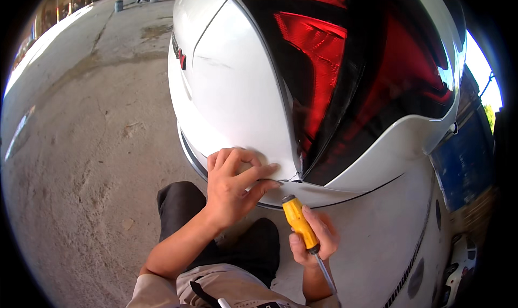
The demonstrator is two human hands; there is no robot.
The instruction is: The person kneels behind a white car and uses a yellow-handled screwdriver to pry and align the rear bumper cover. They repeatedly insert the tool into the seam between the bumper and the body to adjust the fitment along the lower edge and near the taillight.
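I am crouched close to the rear of a white car (237, 86) with a large red and black tail light (372, 76). My left hand (234, 184) presses its fingertips on the lower corner of the white body panel, right beside the seam under the tail light. My right hand (313, 238) holds a yellow-handled screwdriver (301, 224) by the handle. Its metal shaft points down toward me, and the butt of the handle sits just below the panel seam.
The white bumper (377, 238) curves below the light on the right. Rough concrete floor (81, 162) spreads to the left. My dark trouser knees (183, 205) are under my arms. A blue container (467, 162) stands at the right; small buckets (118, 4) far back.
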